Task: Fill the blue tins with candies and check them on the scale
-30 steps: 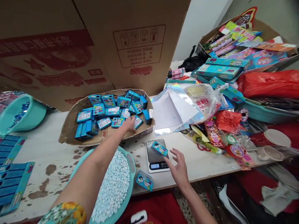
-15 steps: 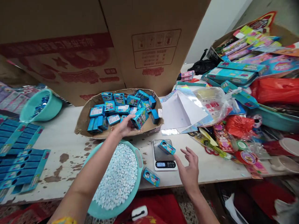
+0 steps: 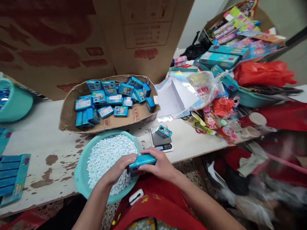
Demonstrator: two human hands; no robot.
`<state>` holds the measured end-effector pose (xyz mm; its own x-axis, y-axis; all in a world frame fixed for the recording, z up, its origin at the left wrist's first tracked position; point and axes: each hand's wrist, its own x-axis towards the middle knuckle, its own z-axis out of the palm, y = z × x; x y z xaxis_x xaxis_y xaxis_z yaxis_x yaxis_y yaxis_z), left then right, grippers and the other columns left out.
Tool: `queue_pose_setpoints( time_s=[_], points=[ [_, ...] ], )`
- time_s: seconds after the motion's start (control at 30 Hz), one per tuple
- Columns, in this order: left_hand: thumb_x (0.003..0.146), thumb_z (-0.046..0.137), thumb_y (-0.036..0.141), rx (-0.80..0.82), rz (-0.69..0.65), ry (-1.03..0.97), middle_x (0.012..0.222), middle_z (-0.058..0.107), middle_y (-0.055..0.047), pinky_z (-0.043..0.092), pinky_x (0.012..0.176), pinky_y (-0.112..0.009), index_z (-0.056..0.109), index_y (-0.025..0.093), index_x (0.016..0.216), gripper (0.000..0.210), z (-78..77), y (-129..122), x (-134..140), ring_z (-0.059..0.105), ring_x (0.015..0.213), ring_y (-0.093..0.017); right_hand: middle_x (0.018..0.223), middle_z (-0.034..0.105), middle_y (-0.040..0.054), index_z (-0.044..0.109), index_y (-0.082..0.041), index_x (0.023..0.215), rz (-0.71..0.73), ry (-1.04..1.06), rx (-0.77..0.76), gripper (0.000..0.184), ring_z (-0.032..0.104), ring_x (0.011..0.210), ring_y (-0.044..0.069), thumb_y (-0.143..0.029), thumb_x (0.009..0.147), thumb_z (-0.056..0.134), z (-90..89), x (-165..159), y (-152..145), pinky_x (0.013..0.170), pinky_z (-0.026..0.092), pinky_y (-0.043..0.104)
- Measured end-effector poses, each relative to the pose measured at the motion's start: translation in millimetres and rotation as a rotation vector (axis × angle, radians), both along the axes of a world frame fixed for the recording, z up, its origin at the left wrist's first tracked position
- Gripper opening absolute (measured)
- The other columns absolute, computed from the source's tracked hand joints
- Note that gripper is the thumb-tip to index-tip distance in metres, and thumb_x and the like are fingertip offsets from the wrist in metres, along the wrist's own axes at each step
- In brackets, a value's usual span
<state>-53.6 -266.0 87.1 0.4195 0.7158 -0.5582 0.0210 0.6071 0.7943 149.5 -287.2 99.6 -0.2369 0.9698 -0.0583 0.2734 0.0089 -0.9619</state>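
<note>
Together, both hands (image 3: 163, 164) hold a blue box (image 3: 144, 160).

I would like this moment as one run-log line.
Left grip: holds box | right grip: holds same box | tub: pale pellets | scale: another box

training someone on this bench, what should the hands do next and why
Probably steady the held blue box with the right hand and check its other end with the left hand: both hands are on it by the tub of pale pieces, and whether that end is open can't be made out.
</note>
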Motion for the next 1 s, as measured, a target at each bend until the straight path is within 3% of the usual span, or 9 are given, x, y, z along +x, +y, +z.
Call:
queue_pose_setpoints(
  time_s=[0.1,0.2,0.37,0.43,0.5,0.67,0.8,0.93,1.0],
  points=[
    [0.078,0.060,0.044,0.080,-0.087,0.157,0.083,0.066,-0.005,0.044,0.062,-0.029,0.070,0.018,0.094,0.032,-4.5,-4.5,-2.6,0.056,0.070,-0.019,0.090,0.065,0.0006,0.068,-0.022,0.096,-0.059,0.085,-0.229,0.037,0.060,0.085,0.019,-0.041,0.066,0.079,-12.0,4.2,-18.8,0.078,0.047,0.031],
    [0.078,0.058,0.053,0.100,0.031,0.226,0.094,0.067,-0.009,0.045,0.059,-0.028,0.066,0.019,0.106,0.045,-5.6,9.4,-0.5,0.060,0.072,-0.020,0.087,0.066,-0.0003,0.068,-0.021,0.094,-0.220,0.320,-0.466,0.036,0.060,0.078,0.016,-0.042,0.067,0.077,-33.1,13.2,-40.0,0.071,0.047,0.027],
    [0.078,0.052,0.062,0.176,0.198,-0.050,0.110,0.064,-0.014,0.049,0.062,-0.030,0.058,0.017,0.117,0.060,30.9,49.9,23.2,0.065,0.080,-0.022,0.067,0.066,-0.0026,0.065,-0.018,0.076,-0.544,0.737,-0.679,0.028,0.060,0.060,0.013,-0.044,0.070,0.074,-62.7,39.4,-68.2,0.062,0.048,0.025],
    [0.078,0.052,0.062,0.248,0.204,-0.145,0.107,0.065,-0.014,0.050,0.063,-0.030,0.058,0.016,0.115,0.059,45.3,61.4,35.8,0.065,0.081,-0.022,0.072,0.070,0.0002,0.066,-0.018,0.078,-0.645,0.816,-0.716,0.029,0.066,0.065,0.016,-0.047,0.072,0.072,-68.1,55.0,-75.8,0.067,0.052,0.028],
    [0.078,0.054,0.059,0.307,0.209,-0.141,0.103,0.066,-0.012,0.049,0.063,-0.029,0.058,0.017,0.113,0.055,46.7,67.3,46.6,0.065,0.079,-0.021,0.082,0.074,0.0037,0.069,-0.019,0.087,-0.705,0.838,-0.746,0.036,0.070,0.075,0.021,-0.053,0.074,0.066,-70.9,72.3,-81.9,0.073,0.054,0.034],
    [0.075,0.064,0.047,0.346,0.078,0.273,0.094,0.066,-0.007,0.046,0.065,-0.027,0.063,0.017,0.102,0.041,-0.6,59.5,65.7,0.062,0.075,-0.018,0.077,0.075,0.0048,0.070,-0.020,0.087,-0.765,0.857,-0.831,0.034,0.071,0.072,0.023,-0.051,0.075,0.065,-78.2,108.3,-92.6,0.065,0.057,0.034],
    [0.078,0.059,0.043,0.453,-0.041,0.478,0.090,0.067,-0.005,0.045,0.072,-0.029,0.066,0.020,0.095,0.029,-31.0,46.6,65.7,0.061,0.078,-0.019,0.085,0.075,0.0060,0.071,-0.019,0.088,-0.822,0.864,-0.820,0.032,0.072,0.081,0.023,-0.046,0.072,0.069,-88.6,119.5,-97.3,0.075,0.057,0.035],
    [0.086,0.047,0.040,0.703,0.087,0.884,0.102,0.065,-0.007,0.043,0.084,-0.032,0.065,0.022,0.095,0.027,-45.7,39.7,24.2,0.059,0.094,-0.023,0.086,0.075,0.0067,0.069,-0.020,0.085,-0.826,0.778,-0.793,0.031,0.071,0.085,0.026,-0.048,0.072,0.068,-100.3,123.8,-100.0,0.077,0.057,0.041],
    [0.086,0.045,0.039,0.696,0.009,1.092,0.106,0.063,-0.010,0.041,0.090,-0.036,0.063,0.020,0.101,0.030,-56.1,34.0,-7.8,0.057,0.101,-0.026,0.087,0.075,0.0069,0.069,-0.020,0.086,-0.820,0.762,-0.782,0.030,0.071,0.084,0.026,-0.046,0.071,0.069,-105.8,127.3,-97.4,0.077,0.056,0.043]
  ],
)
